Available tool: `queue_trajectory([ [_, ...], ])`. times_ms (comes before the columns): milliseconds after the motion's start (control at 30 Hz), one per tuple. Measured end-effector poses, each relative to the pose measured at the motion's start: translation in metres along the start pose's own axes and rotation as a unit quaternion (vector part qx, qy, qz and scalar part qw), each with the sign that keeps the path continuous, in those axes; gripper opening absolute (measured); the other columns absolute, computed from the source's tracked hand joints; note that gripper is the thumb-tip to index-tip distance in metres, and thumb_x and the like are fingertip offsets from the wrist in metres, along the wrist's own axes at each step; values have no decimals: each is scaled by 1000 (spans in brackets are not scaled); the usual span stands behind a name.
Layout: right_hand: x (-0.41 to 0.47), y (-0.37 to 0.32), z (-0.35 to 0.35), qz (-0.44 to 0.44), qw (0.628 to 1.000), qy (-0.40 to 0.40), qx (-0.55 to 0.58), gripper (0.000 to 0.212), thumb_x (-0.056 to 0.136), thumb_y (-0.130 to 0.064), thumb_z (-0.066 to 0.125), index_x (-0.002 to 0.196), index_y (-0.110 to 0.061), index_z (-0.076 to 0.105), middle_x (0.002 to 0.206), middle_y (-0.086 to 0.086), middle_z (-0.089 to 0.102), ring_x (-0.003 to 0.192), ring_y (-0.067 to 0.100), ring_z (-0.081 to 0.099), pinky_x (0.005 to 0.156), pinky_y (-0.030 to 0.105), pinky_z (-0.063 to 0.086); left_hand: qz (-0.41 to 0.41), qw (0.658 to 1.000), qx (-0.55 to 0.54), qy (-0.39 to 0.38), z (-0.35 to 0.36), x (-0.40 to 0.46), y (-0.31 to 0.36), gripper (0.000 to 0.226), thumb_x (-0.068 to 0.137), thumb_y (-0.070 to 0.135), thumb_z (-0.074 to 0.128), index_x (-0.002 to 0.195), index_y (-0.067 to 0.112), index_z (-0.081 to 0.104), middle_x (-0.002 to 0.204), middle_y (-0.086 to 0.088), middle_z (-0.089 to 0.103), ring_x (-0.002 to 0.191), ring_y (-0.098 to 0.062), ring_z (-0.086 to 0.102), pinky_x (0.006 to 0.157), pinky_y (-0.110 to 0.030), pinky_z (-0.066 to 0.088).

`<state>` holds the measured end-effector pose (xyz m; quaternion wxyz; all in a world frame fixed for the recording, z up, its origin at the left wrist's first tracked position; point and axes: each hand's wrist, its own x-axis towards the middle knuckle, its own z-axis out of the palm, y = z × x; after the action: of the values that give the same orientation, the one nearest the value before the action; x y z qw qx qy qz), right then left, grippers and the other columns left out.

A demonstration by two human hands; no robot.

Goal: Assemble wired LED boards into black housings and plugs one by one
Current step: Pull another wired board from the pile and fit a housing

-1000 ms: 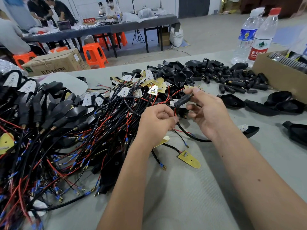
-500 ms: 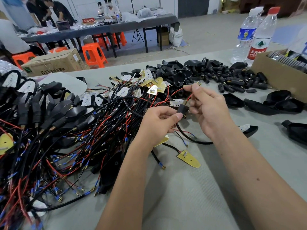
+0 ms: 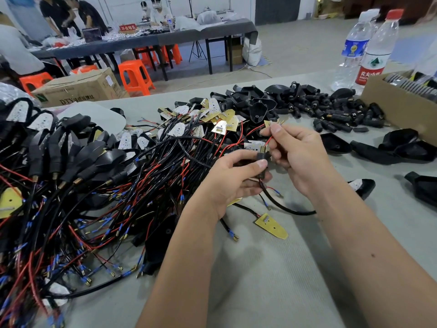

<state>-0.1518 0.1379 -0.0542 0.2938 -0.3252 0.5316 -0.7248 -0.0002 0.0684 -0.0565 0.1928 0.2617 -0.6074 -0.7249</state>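
My left hand (image 3: 233, 179) grips a small black plug (image 3: 263, 155) with a brass threaded end, thumb on top. My right hand (image 3: 299, 155) pinches the red wire (image 3: 268, 141) that rises out of the plug toward a yellow LED board (image 3: 269, 123) at my fingertips. A black cable (image 3: 283, 207) hangs from the plug and loops over the grey table (image 3: 272, 268). A loose yellow LED board (image 3: 272, 227) lies below my hands. Empty black housings (image 3: 259, 110) and a heap of loose plugs (image 3: 335, 112) lie beyond.
A big tangle of wired boards (image 3: 99, 197) and assembled units (image 3: 61, 147) fills the left. More housings (image 3: 406, 147) lie right, next to a cardboard box (image 3: 399, 107). Two water bottles (image 3: 369, 48) stand at the far right. People work at a far table (image 3: 142, 41).
The plug has slid along the wire from my right fingers down into my left hand. My right hand now pulls the red wire upward out of it.
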Motion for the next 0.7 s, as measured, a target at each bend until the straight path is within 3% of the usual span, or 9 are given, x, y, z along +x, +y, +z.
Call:
queue_trajectory([
  [133,0,0,-1,6,1000,-1,-2,28,104,-21,59,84,-15,77,63,-1,54,49,8,44,41,16,32,14,999,29,-21,1,-2,3,10,99,16,67,107,18,73,98,-18,78,73,-20,74,64,-25,59],
  [333,0,3,2,2,1000,18,-8,27,104,-19,58,86,-9,75,62,-1,52,49,9,42,41,15,32,0,997,64,-44,3,-4,5,4,99,15,67,100,19,68,96,-17,79,79,-22,75,73,-30,61],
  [700,1,7,4,-38,999,38,-2,24,104,-18,58,92,-12,78,63,-1,55,53,10,46,44,17,35,55,996,58,-32,4,-3,5,21,90,0,75,106,6,63,94,-21,78,78,-28,75,67,-28,62],
])
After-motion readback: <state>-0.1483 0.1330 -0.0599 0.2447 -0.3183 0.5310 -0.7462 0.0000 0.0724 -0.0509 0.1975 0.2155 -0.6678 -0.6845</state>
